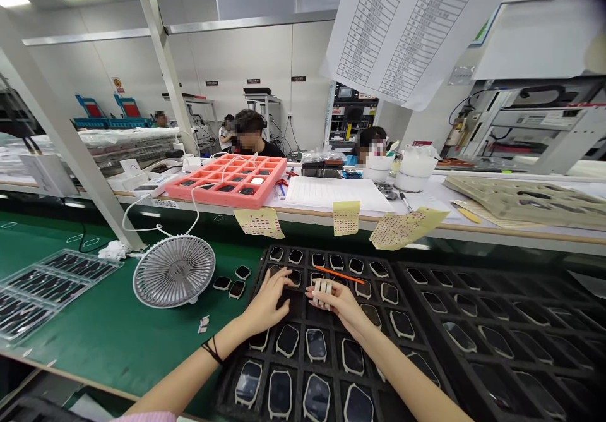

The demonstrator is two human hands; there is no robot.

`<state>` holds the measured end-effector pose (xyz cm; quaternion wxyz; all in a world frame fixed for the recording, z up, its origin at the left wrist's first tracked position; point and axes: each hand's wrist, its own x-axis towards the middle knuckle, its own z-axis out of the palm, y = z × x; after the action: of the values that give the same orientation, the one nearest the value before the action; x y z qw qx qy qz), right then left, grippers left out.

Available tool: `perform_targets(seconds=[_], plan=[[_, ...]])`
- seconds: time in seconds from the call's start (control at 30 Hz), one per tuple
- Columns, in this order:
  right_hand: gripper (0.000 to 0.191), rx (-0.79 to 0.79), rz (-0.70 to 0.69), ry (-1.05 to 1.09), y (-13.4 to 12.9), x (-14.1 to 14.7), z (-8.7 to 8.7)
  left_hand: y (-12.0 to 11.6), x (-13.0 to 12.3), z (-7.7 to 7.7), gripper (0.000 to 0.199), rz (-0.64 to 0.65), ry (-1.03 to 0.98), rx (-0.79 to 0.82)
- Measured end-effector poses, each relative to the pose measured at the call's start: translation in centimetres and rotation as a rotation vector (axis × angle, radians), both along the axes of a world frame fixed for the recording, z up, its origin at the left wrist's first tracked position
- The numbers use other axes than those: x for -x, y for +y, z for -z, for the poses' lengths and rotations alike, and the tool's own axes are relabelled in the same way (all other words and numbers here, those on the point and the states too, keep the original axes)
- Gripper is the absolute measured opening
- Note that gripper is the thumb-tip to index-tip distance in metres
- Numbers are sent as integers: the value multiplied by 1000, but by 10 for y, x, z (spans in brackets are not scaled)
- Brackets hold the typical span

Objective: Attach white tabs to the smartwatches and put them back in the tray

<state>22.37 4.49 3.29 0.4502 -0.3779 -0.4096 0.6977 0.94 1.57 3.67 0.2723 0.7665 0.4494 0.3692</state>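
A black foam tray (326,364) holds rows of watch-like pieces with dark screens and pale frames, one of them a watch piece (316,345) below my hands. My left hand (267,302) is over the tray's upper left part, fingers spread, thumb apart, fingertips at a piece in an upper row. My right hand (343,302) grips several small white pieces (322,294) side by side between thumb and fingers. An orange stick (339,275) lies across the tray just above my right hand.
Left of the tray are a grey fan (175,270), three loose watch pieces (237,289) and clear trays (57,283). A second black tray (497,321) is at right. A pink tray (227,188) and papers lie on the shelf ahead. People sit beyond.
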Motion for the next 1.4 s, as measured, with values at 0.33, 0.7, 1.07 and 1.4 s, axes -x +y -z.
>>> perform_targets(seconds=[0.33,0.7,1.07,1.4], plan=[[42,-27,-168,74,-3,-2,3,16,-46,-19,55,281,-92,22],[33,-172,-4,-108,13,-25,3,27,-42,-9,54,164,-172,157],[33,-247,-23,-191,14,-24,11,25,-21,-12,58,92,-45,92],[51,-862,38,-535,-8,-18,11,0,-28,-25,26,60,0,75]])
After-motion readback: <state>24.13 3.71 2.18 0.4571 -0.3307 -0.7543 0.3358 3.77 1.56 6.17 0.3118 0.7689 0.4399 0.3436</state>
